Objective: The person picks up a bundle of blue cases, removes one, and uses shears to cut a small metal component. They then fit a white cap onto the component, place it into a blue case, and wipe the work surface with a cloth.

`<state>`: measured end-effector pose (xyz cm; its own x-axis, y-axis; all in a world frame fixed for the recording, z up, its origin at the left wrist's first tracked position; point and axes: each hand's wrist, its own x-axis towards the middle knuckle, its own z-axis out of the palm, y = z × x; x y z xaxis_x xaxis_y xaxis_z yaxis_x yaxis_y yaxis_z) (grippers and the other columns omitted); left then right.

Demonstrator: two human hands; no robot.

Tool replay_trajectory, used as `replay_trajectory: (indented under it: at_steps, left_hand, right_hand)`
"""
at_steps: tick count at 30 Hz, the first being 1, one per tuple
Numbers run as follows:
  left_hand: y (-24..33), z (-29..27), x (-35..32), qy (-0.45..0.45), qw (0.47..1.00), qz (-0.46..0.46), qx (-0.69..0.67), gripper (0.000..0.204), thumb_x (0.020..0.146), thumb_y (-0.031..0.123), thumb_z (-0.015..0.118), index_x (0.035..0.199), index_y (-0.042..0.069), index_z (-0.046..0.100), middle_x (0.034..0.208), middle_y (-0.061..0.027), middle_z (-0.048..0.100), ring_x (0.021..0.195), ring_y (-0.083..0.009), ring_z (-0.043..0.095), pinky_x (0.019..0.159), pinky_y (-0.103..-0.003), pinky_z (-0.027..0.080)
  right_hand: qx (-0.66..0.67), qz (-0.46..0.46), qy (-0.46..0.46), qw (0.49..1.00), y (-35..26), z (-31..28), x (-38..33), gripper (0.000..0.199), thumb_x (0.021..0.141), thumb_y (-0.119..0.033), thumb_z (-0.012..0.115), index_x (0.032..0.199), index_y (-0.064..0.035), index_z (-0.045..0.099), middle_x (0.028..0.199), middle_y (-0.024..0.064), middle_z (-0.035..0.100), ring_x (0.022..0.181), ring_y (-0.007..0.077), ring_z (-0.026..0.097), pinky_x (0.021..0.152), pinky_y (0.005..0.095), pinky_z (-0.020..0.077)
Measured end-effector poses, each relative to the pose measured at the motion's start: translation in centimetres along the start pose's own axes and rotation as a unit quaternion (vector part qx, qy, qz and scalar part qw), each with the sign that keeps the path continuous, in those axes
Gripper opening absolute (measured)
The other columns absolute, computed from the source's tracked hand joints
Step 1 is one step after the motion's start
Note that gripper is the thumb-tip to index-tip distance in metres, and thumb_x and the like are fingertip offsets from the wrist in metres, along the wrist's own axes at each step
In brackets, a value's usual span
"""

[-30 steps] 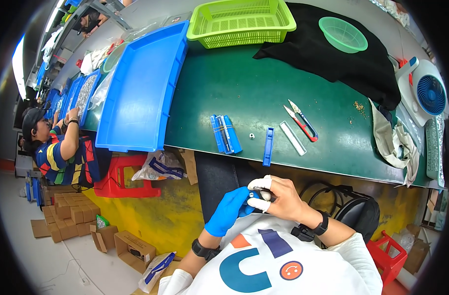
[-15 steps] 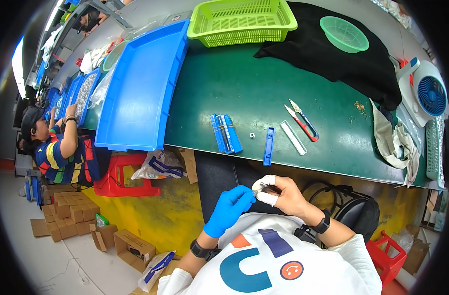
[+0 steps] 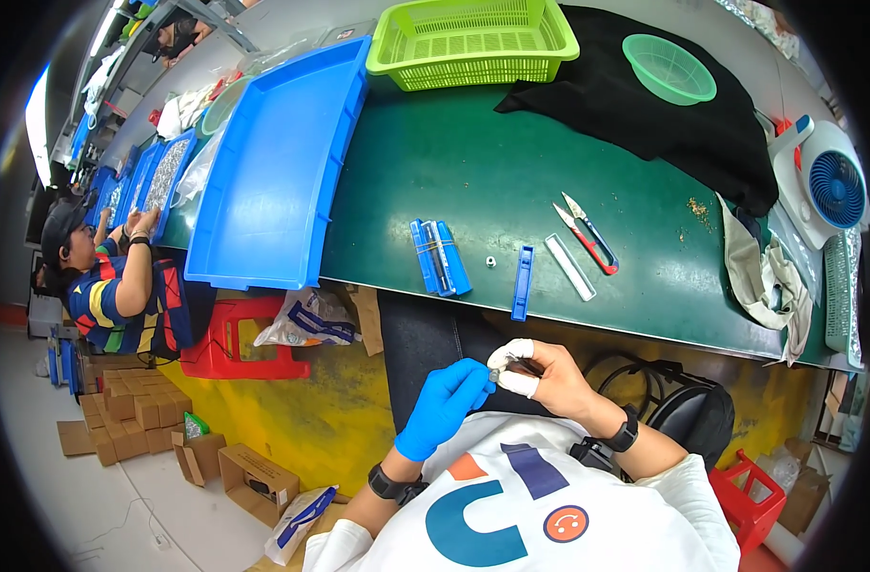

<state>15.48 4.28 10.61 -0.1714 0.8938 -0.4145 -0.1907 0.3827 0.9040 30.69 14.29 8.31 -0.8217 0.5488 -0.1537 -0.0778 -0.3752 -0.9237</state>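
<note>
My left hand (image 3: 446,405), in a blue glove, pinches a small grey metal-looking part (image 3: 494,376) over my lap, below the table's front edge. My right hand (image 3: 549,375), with white covers on thumb and forefinger, meets it there with its fingertips closed. A dark slender thing (image 3: 526,365) shows between those fingers; its kind is not clear. Nearest on the green table (image 3: 425,162) lies a blue narrow case (image 3: 522,283), beside a clear-lidded white strip (image 3: 569,268) and red-handled thread snips (image 3: 587,234). A tiny white-metal piece (image 3: 490,261) and banded blue cases (image 3: 441,258) lie to the left.
A large blue tray (image 3: 268,172) covers the table's left part. At the back stand a lime basket (image 3: 473,72) and a green bowl (image 3: 669,71) on black cloth (image 3: 587,110). A fan (image 3: 829,181) is at right. A co-worker (image 3: 121,276) sits at far left.
My hands stay together in nearly the same place, and the small grey part shows a little more between the fingertips. The co-worker's near hand has lowered slightly.
</note>
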Motion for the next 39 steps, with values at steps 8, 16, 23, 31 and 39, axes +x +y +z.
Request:
replay_trajectory:
  at_steps: [8,16,23,31,39]
  left_hand:
    - [0.11,-0.07,-0.18,-0.009,1.000,0.010,0.007,0.013,0.089,0.013,0.052,0.089,0.002,0.060,0.074,-0.0012,0.059,0.063,-0.0039,0.050,0.055,-0.016,0.041]
    - [0.28,0.16,-0.07,-0.012,0.999,0.033,0.013,0.011,0.087,0.009,0.053,0.085,0.001,0.060,0.073,-0.0011,0.059,0.061,-0.0045,0.048,0.054,-0.018,0.040]
    - [0.11,0.07,-0.06,-0.011,0.999,0.036,0.028,0.008,0.085,0.007,0.055,0.084,0.001,0.060,0.073,-0.0007,0.059,0.061,-0.0042,0.048,0.054,-0.018,0.040]
    - [0.13,0.05,-0.15,-0.005,0.999,0.038,0.034,0.006,0.084,0.007,0.056,0.084,0.001,0.060,0.072,-0.0002,0.059,0.062,-0.0039,0.048,0.054,-0.018,0.040]
    - [0.03,0.08,-0.20,-0.002,0.999,0.039,0.030,0.005,0.083,0.006,0.057,0.084,0.001,0.060,0.072,-0.0001,0.058,0.062,-0.0039,0.048,0.054,-0.019,0.040]
  right_hand:
    - [0.036,0.007,0.000,0.999,0.43,0.21,-0.12,0.018,0.081,-0.006,0.063,0.098,-0.0024,0.060,0.089,0.0024,0.061,0.083,0.0084,0.056,0.076,0.0228,0.0447]
    - [0.067,0.022,0.003,0.997,0.59,0.22,-0.25,0.017,0.080,-0.005,0.063,0.097,-0.0025,0.060,0.089,0.0023,0.061,0.083,0.0085,0.056,0.076,0.0233,0.0446]
    - [0.079,0.024,0.000,0.997,0.65,0.23,-0.28,0.018,0.080,-0.004,0.064,0.097,-0.0027,0.060,0.090,0.0016,0.060,0.084,0.0083,0.055,0.077,0.0234,0.0442]
    - [0.074,0.026,-0.005,0.997,0.68,0.29,-0.30,0.019,0.079,-0.005,0.064,0.098,-0.0030,0.060,0.089,0.0010,0.059,0.084,0.0078,0.054,0.078,0.0232,0.0438]
    - [0.078,0.025,-0.007,0.997,0.71,0.34,-0.32,0.019,0.079,-0.004,0.065,0.097,-0.0031,0.060,0.089,0.0003,0.059,0.083,0.0073,0.054,0.078,0.0228,0.0434]
